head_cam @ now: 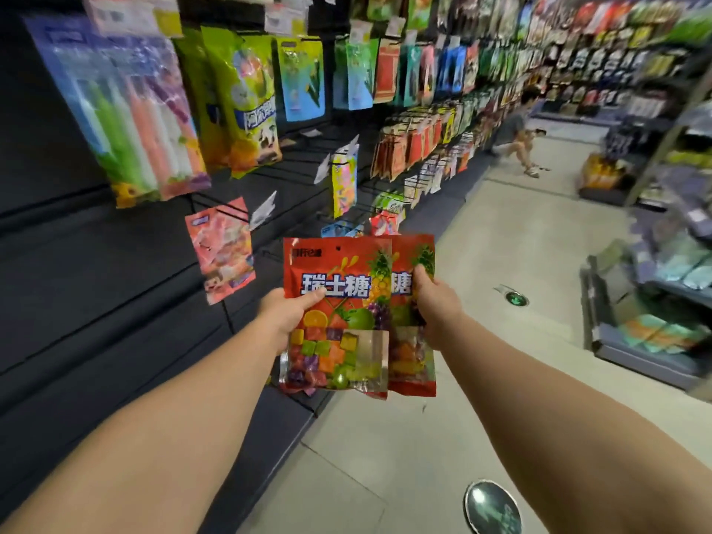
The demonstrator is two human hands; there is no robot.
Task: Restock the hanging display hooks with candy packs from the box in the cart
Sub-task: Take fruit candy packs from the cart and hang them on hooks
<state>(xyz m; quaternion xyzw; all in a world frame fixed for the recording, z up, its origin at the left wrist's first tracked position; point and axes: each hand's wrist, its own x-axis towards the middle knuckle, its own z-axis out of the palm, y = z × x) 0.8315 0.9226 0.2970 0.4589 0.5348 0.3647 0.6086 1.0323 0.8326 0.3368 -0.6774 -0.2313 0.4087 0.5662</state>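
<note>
both hands are up in front of the dark display wall (115, 264), each holding its own pack. left hand (287, 312) has its thumb laid over the face of the front red fruit-candy pack (339, 302) and fingers behind its left edge; right hand (435, 302) grips the second red pack (414, 364), which sits just behind and to the right of the first, overlapping it. both packs stand upright, long axis vertical, hang holes at the top. bare hooks (296, 248) jut from the wall just left of and above the front pack, beside a pink pack (221, 250), so the left hand looks nearer to them; my guess is the front pack goes on first, with a short lift up and to the left. big blue-and-white print on the front pack reads 瑞士糖, with 糖 showing on the one behind; the small logo at top left is too blurred to read. neither the cart nor the box is in view.
</note>
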